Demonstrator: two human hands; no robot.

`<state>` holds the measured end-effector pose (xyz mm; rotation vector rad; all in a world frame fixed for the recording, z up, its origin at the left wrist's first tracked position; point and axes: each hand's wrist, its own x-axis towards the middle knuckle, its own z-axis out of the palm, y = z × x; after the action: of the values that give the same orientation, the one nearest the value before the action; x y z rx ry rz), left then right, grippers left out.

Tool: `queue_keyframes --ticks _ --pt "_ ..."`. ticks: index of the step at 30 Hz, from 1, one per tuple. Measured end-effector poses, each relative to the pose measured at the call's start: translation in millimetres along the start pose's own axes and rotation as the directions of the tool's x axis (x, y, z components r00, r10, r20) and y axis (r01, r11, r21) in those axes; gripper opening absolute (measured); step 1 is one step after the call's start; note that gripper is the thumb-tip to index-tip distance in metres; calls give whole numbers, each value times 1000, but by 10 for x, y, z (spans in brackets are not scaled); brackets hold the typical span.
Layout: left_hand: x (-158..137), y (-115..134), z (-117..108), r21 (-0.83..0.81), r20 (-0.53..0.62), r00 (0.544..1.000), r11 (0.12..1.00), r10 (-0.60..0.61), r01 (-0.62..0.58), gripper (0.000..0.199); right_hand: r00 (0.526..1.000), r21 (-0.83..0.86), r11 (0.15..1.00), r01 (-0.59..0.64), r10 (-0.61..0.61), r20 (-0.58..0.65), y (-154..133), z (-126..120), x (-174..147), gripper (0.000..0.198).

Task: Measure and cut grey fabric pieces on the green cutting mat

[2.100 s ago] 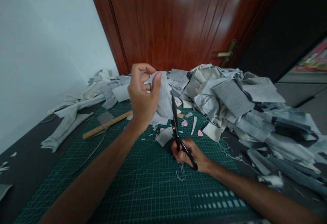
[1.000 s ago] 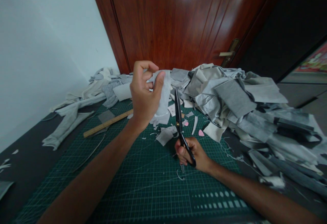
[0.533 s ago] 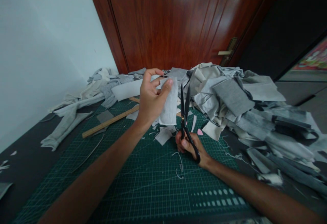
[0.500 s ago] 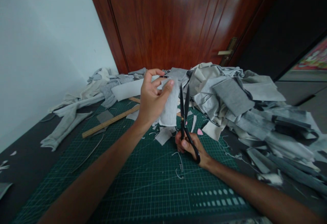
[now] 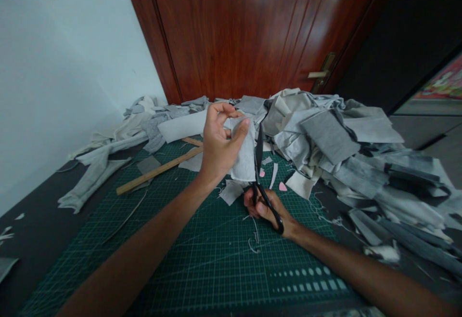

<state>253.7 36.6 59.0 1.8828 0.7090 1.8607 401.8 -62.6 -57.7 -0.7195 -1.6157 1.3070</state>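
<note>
Pinched between the thumb and fingers of my left hand (image 5: pixel 222 141) is a pale grey piece of fabric (image 5: pixel 244 158), held upright above the mat. My right hand (image 5: pixel 269 206) grips black scissors (image 5: pixel 265 194) by the handles, blades pointing up. The blades lie along the fabric's right edge; one blade is partly hidden by the cloth. Below the fabric, a grey scrap (image 5: pixel 231 192) rests on the green cutting mat (image 5: pixel 202 259). Two pink chips, one of them a rounded pink triangle (image 5: pixel 282 186), sit just right of the scissors.
A large heap of grey and cream fabric pieces (image 5: pixel 328 136) covers the right side. More cloth (image 5: pixel 133 124) lies at the back left. A wooden ruler (image 5: pixel 159 170) angles across the mat's left part. Behind the table stands a brown wooden door (image 5: pixel 234 33).
My left hand has shifted slightly right with the fabric, toward the scissors. The scissor blades have come together from wider apart and now meet the fabric's right edge.
</note>
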Motion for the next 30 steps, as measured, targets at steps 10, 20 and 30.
queue_keyframes --ticks 10,20,30 --pt "-55 13 47 -48 12 1000 999 21 -21 33 1000 49 999 21 -21 -15 12 4 7 49" --pt "-51 44 38 15 -41 994 995 102 -101 30 999 46 999 20 -18 -38 31 10 -15 44" --pt "-42 52 32 27 -73 986 989 150 -148 27 999 -46 999 -13 12 -31 -72 17 12 48"
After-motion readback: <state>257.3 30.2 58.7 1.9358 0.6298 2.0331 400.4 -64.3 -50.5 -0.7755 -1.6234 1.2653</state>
